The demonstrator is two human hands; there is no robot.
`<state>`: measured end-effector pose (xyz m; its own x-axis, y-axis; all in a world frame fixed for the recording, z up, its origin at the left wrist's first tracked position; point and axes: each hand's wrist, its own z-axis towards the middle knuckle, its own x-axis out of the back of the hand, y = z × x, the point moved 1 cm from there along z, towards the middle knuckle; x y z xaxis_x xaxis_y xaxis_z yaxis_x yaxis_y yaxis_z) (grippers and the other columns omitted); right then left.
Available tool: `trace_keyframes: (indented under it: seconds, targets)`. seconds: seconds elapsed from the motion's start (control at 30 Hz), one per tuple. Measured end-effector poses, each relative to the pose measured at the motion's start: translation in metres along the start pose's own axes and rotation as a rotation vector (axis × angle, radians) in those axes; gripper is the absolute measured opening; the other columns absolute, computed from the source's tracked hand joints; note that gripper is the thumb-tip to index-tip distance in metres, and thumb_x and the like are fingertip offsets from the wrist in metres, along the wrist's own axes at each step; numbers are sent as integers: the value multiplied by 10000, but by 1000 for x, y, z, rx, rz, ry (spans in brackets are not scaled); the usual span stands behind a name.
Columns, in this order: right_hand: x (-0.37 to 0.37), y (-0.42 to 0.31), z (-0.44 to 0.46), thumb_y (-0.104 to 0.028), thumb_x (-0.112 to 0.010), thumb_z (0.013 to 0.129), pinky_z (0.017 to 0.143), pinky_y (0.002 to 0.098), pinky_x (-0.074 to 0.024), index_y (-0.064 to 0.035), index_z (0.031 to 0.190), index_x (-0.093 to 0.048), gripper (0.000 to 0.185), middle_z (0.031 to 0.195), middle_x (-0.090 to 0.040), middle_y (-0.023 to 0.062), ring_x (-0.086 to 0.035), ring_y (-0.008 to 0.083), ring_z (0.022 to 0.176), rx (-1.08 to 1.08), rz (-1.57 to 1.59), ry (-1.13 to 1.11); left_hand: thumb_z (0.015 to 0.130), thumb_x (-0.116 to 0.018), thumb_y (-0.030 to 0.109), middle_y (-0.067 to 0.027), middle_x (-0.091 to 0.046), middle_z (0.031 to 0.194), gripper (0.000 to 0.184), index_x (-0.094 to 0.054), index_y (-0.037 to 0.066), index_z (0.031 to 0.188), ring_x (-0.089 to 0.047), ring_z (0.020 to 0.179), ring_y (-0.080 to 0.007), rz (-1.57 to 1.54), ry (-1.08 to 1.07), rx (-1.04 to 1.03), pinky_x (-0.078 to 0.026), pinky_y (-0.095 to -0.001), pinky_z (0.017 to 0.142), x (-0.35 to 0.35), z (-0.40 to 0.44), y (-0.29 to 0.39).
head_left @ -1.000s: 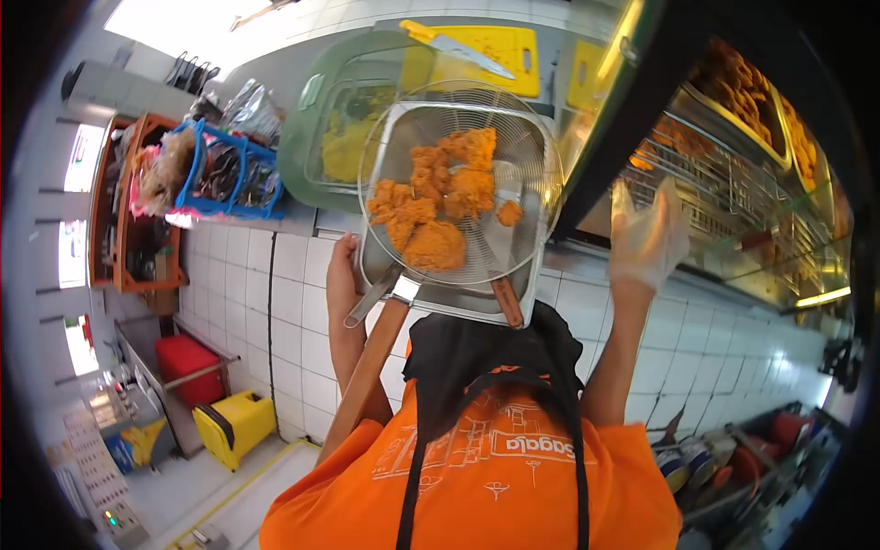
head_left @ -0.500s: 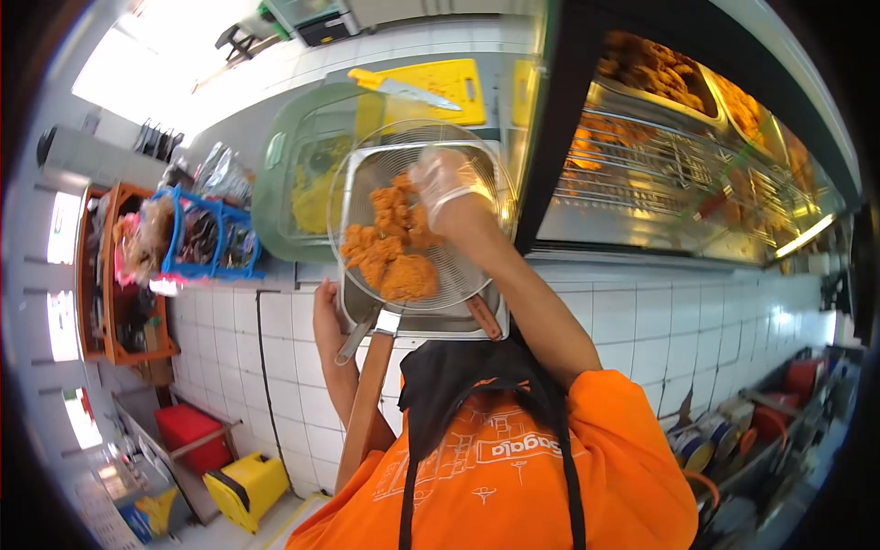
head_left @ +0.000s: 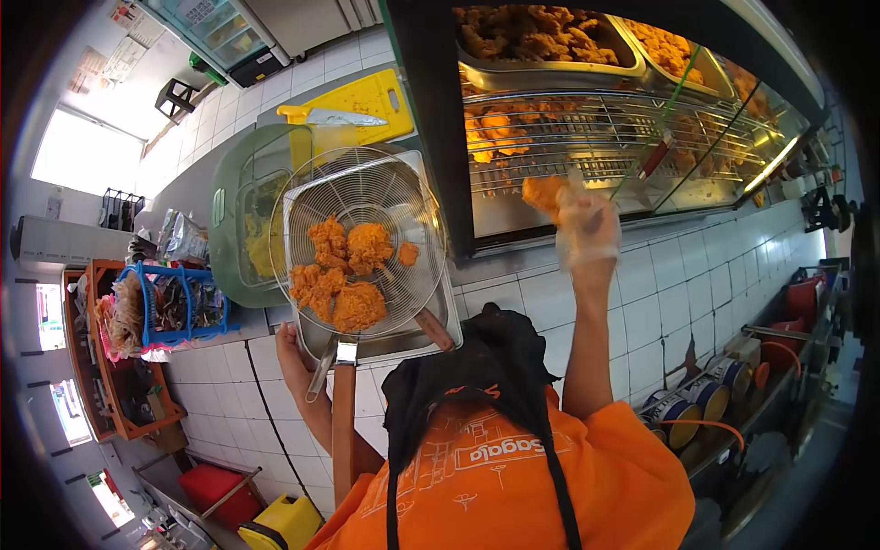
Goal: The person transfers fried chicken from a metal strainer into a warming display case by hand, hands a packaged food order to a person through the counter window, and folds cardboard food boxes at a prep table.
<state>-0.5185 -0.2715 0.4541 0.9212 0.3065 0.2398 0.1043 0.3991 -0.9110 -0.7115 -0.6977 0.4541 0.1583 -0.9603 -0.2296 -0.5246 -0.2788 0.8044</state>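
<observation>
My right hand, in a clear plastic glove, holds a piece of fried chicken in front of the lit display case. At the lower left corner of the metal tray, my left hand is closed at the rim, its fingers partly hidden. A round wire strainer with a long wooden handle rests over the tray. Several pieces of fried chicken sit in the strainer. Tongs-like metal and brown handle ends stick out below it.
The glass display case holds wire racks and trays of fried chicken. Left of the strainer stands a green translucent tub. A knife lies on a yellow cutting board. A blue basket is at far left.
My right hand has lifted a piece of chicken out of the strainer and moved right to the display case. My left hand stays by the tray. The view has shifted right.
</observation>
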Motion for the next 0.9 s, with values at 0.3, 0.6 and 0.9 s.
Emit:
trace_keyframes:
  seconds: [0.3,0.6,0.9]
  targets:
    - [-67,58,52,-324,-726,864,907,449,-481,-98,1209,-619,426,1082,-668,165,-619,359,1007,223,-364,76,965,-556,377,-24,-627,858,283,-582,97,930,-633,846,-173,35,-47,-72,-515,-319,817,-5,-5,-1]
    - [-82,-132,-47,-187,-802,770,1049,494,-384,-58,1235,-584,529,1327,-540,136,-554,333,1174,658,-201,-482,975,-526,331,-20,-612,789,267,-577,90,871,-598,712,-124,-8,-2,-15,-496,-276,680,-6,-6,1]
    - [-223,-143,-27,-222,-829,719,844,431,-519,53,1115,-545,559,890,-674,198,-636,359,1004,789,-712,-1400,969,-532,316,-46,-659,817,260,-609,79,895,-632,736,-147,-27,-20,-17,-515,-277,712,-4,-4,1]
